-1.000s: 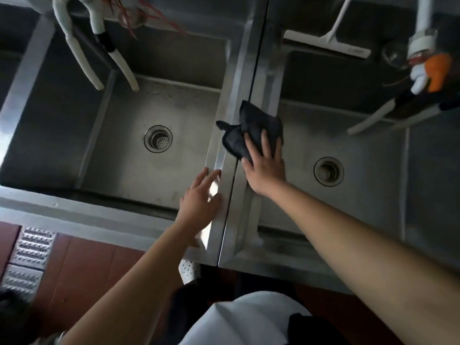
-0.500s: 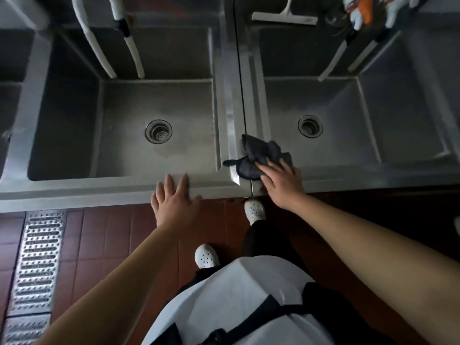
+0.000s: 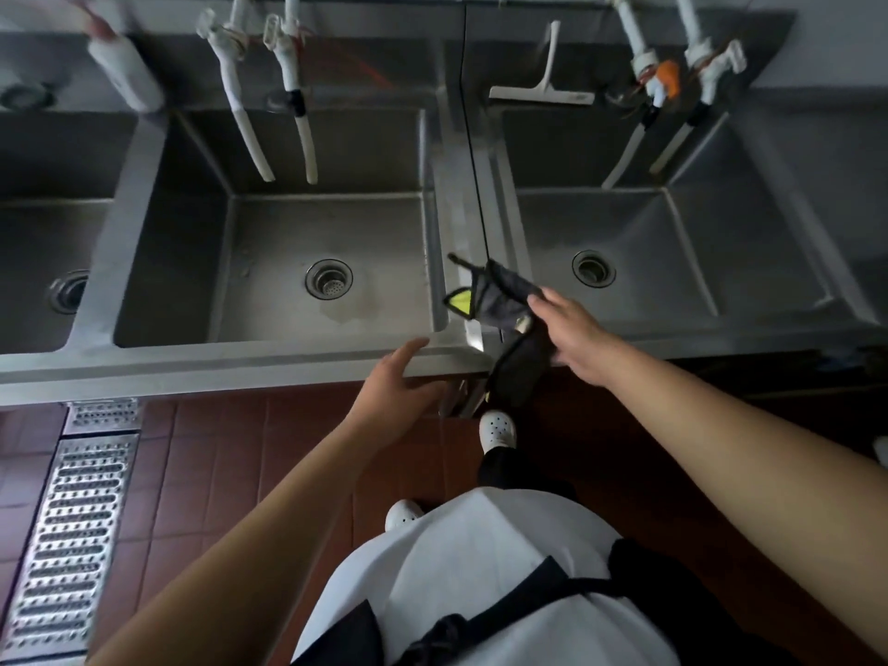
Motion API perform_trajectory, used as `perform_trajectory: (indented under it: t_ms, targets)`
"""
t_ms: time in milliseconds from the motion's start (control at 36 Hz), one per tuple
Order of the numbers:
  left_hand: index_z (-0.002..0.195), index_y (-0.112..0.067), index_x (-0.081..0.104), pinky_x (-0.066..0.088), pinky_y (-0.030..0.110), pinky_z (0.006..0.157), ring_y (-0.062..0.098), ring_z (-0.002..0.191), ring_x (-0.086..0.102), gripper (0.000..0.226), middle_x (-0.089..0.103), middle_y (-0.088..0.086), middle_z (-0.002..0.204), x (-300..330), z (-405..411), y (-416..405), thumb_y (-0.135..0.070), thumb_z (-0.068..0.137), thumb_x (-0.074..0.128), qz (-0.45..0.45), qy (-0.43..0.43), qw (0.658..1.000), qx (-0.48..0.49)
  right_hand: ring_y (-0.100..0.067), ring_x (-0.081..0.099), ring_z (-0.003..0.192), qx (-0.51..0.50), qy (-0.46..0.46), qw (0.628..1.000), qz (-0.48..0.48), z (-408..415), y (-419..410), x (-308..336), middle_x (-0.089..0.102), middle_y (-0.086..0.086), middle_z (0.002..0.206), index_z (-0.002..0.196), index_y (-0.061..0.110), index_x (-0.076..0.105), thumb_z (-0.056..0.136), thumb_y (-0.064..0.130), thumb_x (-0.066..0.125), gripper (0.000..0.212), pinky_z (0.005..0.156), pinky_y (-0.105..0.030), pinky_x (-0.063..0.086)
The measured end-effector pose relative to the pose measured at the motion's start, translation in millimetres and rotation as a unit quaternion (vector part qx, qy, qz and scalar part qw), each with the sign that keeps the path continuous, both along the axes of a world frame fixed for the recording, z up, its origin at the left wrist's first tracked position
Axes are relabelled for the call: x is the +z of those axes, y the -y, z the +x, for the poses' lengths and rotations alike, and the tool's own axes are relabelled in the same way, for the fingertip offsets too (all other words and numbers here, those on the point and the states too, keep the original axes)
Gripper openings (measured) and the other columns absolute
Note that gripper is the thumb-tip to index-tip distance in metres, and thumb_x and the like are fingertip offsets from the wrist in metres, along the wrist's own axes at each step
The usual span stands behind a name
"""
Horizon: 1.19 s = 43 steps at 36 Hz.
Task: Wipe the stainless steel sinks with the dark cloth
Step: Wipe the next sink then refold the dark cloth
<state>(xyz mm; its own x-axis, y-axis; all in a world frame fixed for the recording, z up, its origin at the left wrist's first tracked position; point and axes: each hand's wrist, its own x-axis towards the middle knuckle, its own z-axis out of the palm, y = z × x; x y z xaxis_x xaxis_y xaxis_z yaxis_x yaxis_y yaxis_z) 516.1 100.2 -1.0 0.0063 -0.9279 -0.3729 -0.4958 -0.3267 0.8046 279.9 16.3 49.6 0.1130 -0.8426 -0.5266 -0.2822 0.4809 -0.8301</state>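
Two stainless steel sinks stand side by side: the middle sink (image 3: 269,233) and the right sink (image 3: 749,262), split by a steel divider rim (image 3: 463,218). My right hand (image 3: 572,336) grips the dark cloth (image 3: 504,300) in the air above the front corner of the divider. The cloth hangs loose, with a yellow-green patch on its left tip and a long flap dropping below the front edge. My left hand (image 3: 396,382) hovers just in front of the front rim (image 3: 192,365), fingers relaxed, holding nothing.
A third sink (image 3: 43,262) lies at the far left. White tap hoses (image 3: 250,132) hang into the middle sink, and more taps (image 3: 672,84) over the right one. A white squeegee (image 3: 543,91) rests on the back ledge. A floor drain grate (image 3: 72,521) runs along the red tiles.
My right hand has lifted the cloth off the sink's front corner, and the cloth now hangs unfolded. My left hand has come off the front rim. The view has pulled back from the sinks.
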Motion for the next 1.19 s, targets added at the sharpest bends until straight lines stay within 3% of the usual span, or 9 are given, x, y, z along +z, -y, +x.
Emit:
perform_trajectory:
  t_ms: [83, 194, 417, 528, 611, 694, 889, 1083, 1194]
  targets:
    - [0.143, -0.037, 0.046, 0.047, 0.008, 0.078, 0.002, 0.110, 0.054, 0.071, 0.050, -0.002, 0.143, 9.7, -11.5, -3.0, -0.032, 0.081, 0.080, 0.002, -0.079, 0.997, 0.011, -0.029, 0.063, 0.111, -0.048, 0.109, 0.991, 0.060, 7.0, 7.6, 11.7, 0.067, -0.002, 0.121, 0.128, 0.034, 0.053, 0.106, 0.034, 0.039, 0.025, 0.094, -0.055, 0.046]
    - [0.141, -0.042, 0.044, 0.044, 0.038, 0.107, 0.011, 0.130, 0.046, 0.076, 0.049, -0.003, 0.144, 22.8, -12.8, -3.9, -0.043, 0.076, 0.083, -0.020, -0.100, 0.994, 0.026, -0.031, 0.063, 0.114, -0.066, 0.208, 0.973, 0.074, 21.2, 13.4, 27.9, 0.065, -0.005, 0.129, 0.140, 0.030, 0.049, 0.104, 0.035, 0.043, 0.037, 0.088, -0.054, 0.050]
    - [0.140, -0.035, 0.046, 0.047, 0.051, 0.102, 0.022, 0.120, 0.058, 0.078, 0.060, -0.005, 0.130, 41.3, -15.5, 23.2, -0.035, 0.073, 0.085, -0.074, -0.029, 0.996, 0.042, -0.035, 0.057, 0.125, -0.072, 0.323, 0.938, 0.106, 26.9, 21.6, 46.3, 0.055, -0.011, 0.143, 0.146, 0.021, 0.047, 0.100, 0.036, 0.046, 0.048, 0.104, -0.073, 0.029]
    - [0.134, -0.032, 0.055, 0.041, 0.051, 0.105, 0.027, 0.124, 0.049, 0.066, 0.056, 0.001, 0.132, 39.8, -11.0, 47.3, -0.038, 0.074, 0.083, -0.072, 0.087, 0.994, 0.001, -0.036, 0.061, 0.121, -0.065, 0.379, 0.917, 0.105, 17.9, 31.2, 49.9, 0.063, -0.010, 0.125, 0.133, 0.016, 0.058, 0.100, 0.032, 0.048, 0.038, 0.100, -0.073, 0.038]
    - [0.107, -0.022, 0.064, 0.051, 0.039, 0.087, 0.025, 0.104, 0.062, 0.039, 0.067, 0.001, 0.107, 37.3, -8.6, 62.1, -0.025, 0.073, 0.084, -0.057, 0.062, 0.996, -0.012, -0.036, 0.060, 0.122, -0.064, 0.405, 0.906, 0.107, 5.2, 41.7, 48.4, 0.066, -0.013, 0.119, 0.121, 0.013, 0.063, 0.099, 0.028, 0.048, 0.031, 0.092, -0.067, 0.049]
    - [0.095, -0.032, 0.056, 0.050, 0.026, 0.065, 0.016, 0.082, 0.066, 0.038, 0.067, -0.009, 0.085, 39.8, -5.9, 72.3, -0.019, 0.072, 0.084, -0.037, 0.074, 0.996, -0.034, -0.035, 0.061, 0.121, -0.104, 0.384, 0.909, 0.120, -10.4, 57.4, 43.5, 0.065, -0.015, 0.119, 0.126, 0.010, 0.060, 0.097, 0.020, 0.048, 0.033, 0.087, -0.063, 0.052]
    - [0.107, -0.028, 0.065, 0.045, 0.020, 0.063, 0.001, 0.073, 0.056, 0.034, 0.060, -0.017, 0.081, 66.2, 6.6, 103.5, -0.013, 0.079, 0.076, -0.053, 0.173, 0.981, -0.064, -0.027, 0.064, 0.111, -0.168, 0.267, 0.935, 0.163, -28.1, 90.0, 40.1, 0.071, -0.009, 0.113, 0.104, 0.017, 0.064, 0.083, 0.030, 0.074, 0.026, 0.088, -0.050, 0.054]
    - [0.112, -0.023, 0.064, 0.037, 0.031, 0.061, 0.017, 0.079, 0.049, 0.038, 0.051, -0.007, 0.090, 67.6, 3.6, 77.0, -0.007, 0.078, 0.070, -0.263, 0.321, 0.910, -0.001, -0.028, 0.064, 0.110, -0.233, 0.244, 0.929, 0.150, -57.1, 81.3, 17.5, 0.067, -0.013, 0.114, 0.107, 0.015, 0.062, 0.090, 0.017, 0.062, 0.017, 0.086, -0.045, 0.056]
    - [0.114, -0.013, 0.069, 0.050, 0.040, 0.067, 0.035, 0.091, 0.059, 0.042, 0.065, 0.011, 0.104, 21.4, 4.2, 28.9, 0.002, 0.075, 0.075, -0.182, 0.322, 0.925, -0.089, -0.025, 0.063, 0.089, -0.272, 0.156, 0.912, 0.265, -73.0, 41.1, -24.0, 0.064, -0.014, 0.096, 0.113, 0.010, 0.055, 0.098, 0.015, 0.053, 0.016, 0.072, -0.042, 0.052]
